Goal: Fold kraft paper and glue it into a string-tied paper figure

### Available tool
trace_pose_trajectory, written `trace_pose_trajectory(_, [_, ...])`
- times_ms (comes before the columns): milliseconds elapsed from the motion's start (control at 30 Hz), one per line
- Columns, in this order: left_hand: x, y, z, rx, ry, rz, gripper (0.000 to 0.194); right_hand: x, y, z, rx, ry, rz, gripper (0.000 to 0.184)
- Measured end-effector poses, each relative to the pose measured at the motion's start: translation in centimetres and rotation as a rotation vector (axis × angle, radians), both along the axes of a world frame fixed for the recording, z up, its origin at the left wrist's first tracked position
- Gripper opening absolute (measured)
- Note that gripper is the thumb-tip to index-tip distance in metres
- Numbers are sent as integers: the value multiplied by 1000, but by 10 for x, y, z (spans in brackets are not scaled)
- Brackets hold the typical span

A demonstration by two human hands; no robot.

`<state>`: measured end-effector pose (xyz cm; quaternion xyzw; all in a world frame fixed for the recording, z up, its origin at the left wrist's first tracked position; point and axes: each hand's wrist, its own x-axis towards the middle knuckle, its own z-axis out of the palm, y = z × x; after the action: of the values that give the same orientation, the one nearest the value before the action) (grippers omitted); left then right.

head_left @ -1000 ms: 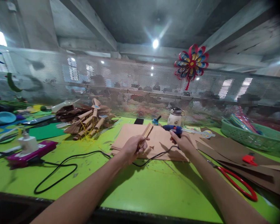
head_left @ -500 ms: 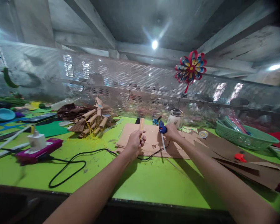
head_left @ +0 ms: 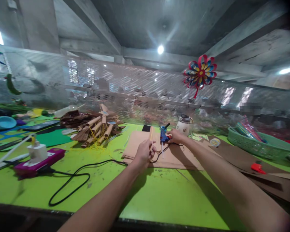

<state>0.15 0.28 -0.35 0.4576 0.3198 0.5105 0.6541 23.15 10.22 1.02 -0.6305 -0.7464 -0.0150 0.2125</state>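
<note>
My left hand (head_left: 146,151) is closed round a narrow, light-brown paper roll (head_left: 151,132), which stands up out of the fist. My right hand (head_left: 177,136) reaches forward, its fingers at a blue glue gun (head_left: 163,136); part of the grip is hidden. A pale glue stick (head_left: 162,149) sticks out of the gun toward me. Under both hands lies a stack of brown kraft paper (head_left: 132,145). Just behind my right hand stands a white bottle with a dark lid (head_left: 183,125).
Left, a purple power strip (head_left: 41,162) holds a white plug, and a black cord (head_left: 87,164) loops over the green table (head_left: 145,199). Behind it are rolled-paper bundles (head_left: 99,129). Right are a green basket (head_left: 263,143), brown sheets (head_left: 234,158), a tape roll (head_left: 215,142) and a red-orange tool (head_left: 258,167).
My right hand has moved the glue gun slightly left and down, over the small blue-and-black item behind it. My left hand still holds the paper roll. The view has shifted slightly.
</note>
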Motion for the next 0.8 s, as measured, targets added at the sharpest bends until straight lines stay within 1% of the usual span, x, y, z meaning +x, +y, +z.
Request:
trace_pose_trajectory(100, [3, -4, 1, 42, 2, -57, 22, -10, -32, 3, 86, 149, 7, 27])
trace_pose_trajectory(133, [3, -5, 1, 55, 4, -92, 23, -16, -45, 3, 109, 204, 16, 25])
trace_pose_trajectory(200, [5, -7, 1, 70, 18, -185, 24, -29, -71, 3, 119, 326, 68, 33])
trace_pose_trajectory(233, [5, -7, 1, 70, 25, -236, 25, -34, -82, 4, 107, 417, 124, 37])
trace_pose_trajectory(267, [6, -7, 0, 65, 30, -282, 25, -38, -93, 4, 60, 681, 245, 37])
trace_pose_trajectory(300, [6, -7, 0, 59, 33, -322, 25, -39, -101, 5, 3, 870, 345, 37])
trace_pose_trajectory(367, [7, -6, -3, 57, 37, -388, 25, -37, -111, 9, -78, 1123, 473, 41])
trace_pose_trajectory(400, [7, -6, -4, 61, 41, -411, 25, -33, -113, 11, -101, 1189, 497, 42])
trace_pose_trajectory(467, [8, -6, -6, 79, 56, -440, 25, -27, -115, 15, -117, 1252, 498, 41])
trace_pose_trajectory(533, [9, -8, -8, 92, 75, -462, 26, -24, -115, 18, -127, 1253, 496, 40])
trace_pose_trajectory(667, [12, -13, -7, 77, 133, -522, 24, -29, -121, 21, -144, 1172, 532, 39])
trace_pose_trajectory(733, [13, -15, -6, 64, 158, -540, 22, -33, -124, 23, -133, 1131, 513, 33])
trace_pose_trajectory(800, [13, -17, -5, 45, 169, -543, 22, -34, -125, 23, -109, 1074, 466, 32])
